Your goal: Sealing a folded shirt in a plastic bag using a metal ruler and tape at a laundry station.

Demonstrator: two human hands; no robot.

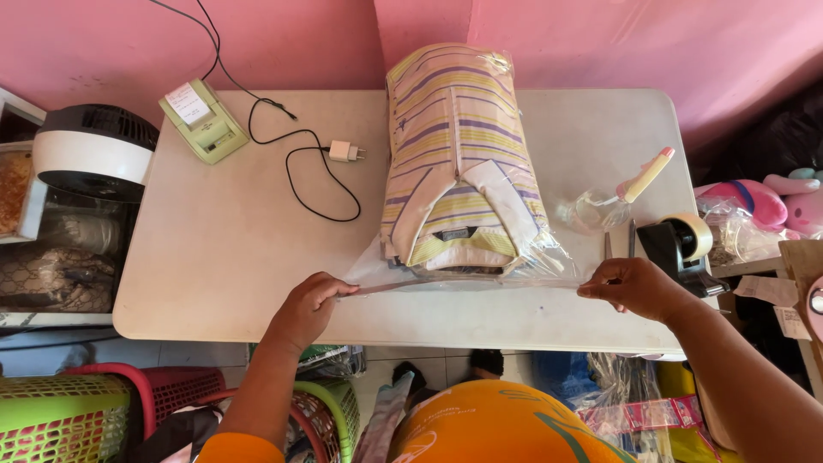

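A folded striped shirt (454,154), cream with purple and yellow lines, lies inside a clear plastic bag (549,257) on the white table (231,249). The bag's open end faces me near the front edge. My left hand (310,304) pinches the left corner of the bag's flap. My right hand (630,285) pinches the right corner. The flap is stretched flat between both hands.
A green label printer (202,122) with a black cable and white plug (345,152) sits at the back left. A tape dispenser (681,244), a pink-capped pen (647,174) and crumpled plastic lie at the right. Baskets (60,416) stand below the table; a fan (93,150) is at left.
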